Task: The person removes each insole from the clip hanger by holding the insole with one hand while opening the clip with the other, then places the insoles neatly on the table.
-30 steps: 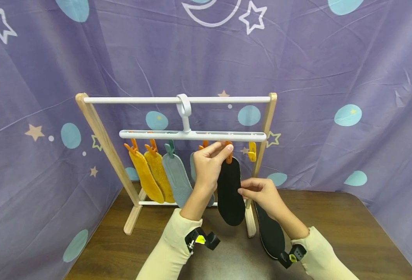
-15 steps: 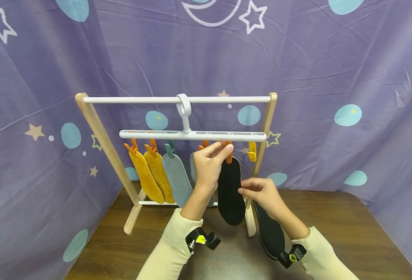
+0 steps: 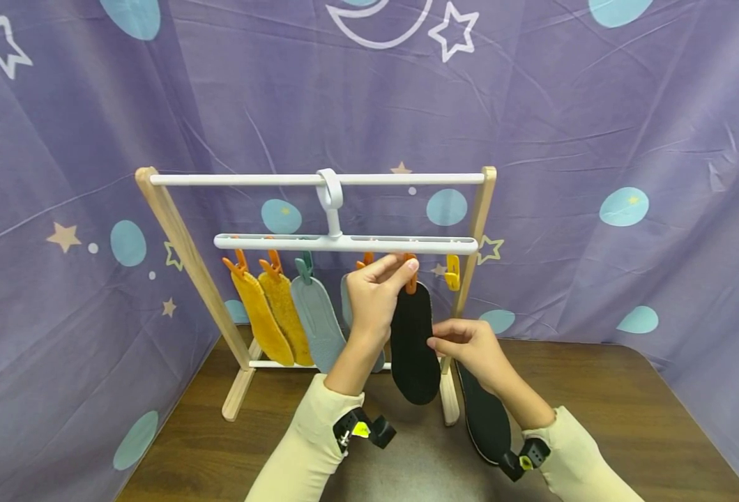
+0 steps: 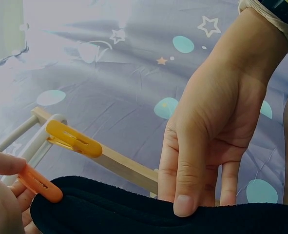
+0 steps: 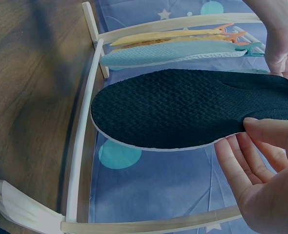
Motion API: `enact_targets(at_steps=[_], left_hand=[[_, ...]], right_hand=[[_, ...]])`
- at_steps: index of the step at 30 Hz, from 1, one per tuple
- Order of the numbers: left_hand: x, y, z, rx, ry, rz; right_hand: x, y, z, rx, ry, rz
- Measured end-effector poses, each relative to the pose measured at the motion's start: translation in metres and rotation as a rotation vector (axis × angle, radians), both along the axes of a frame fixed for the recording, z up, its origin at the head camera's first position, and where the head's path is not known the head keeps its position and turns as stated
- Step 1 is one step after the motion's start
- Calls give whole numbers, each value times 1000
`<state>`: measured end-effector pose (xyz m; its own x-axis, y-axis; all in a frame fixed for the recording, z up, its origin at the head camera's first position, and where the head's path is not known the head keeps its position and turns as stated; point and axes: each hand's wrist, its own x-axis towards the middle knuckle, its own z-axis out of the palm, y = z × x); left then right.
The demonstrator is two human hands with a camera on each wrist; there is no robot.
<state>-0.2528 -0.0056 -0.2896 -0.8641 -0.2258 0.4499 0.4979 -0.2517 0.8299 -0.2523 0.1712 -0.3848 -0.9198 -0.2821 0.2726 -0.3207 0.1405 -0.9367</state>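
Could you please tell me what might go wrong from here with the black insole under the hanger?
The orange clip overlaps only the end of the black insole, so the insole might slip out if the right hand, pinching its edge, pulls down. The white hanger hangs from the rail by a single hook, so a tug from the left hand on the clip could tilt or swing it.
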Motion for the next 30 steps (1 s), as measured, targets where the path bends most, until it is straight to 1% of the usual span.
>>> enact_targets(at_steps=[9,16,30], left_hand=[[-1,0,-1,-3,-7,5],[-1,0,0,-1,5,7],[-2,2,0,-7,13,22]], right_hand=[[1,1,1,3,14,1],[1,1,2,6,2,-6],[0,3,2,-2,22,7]])
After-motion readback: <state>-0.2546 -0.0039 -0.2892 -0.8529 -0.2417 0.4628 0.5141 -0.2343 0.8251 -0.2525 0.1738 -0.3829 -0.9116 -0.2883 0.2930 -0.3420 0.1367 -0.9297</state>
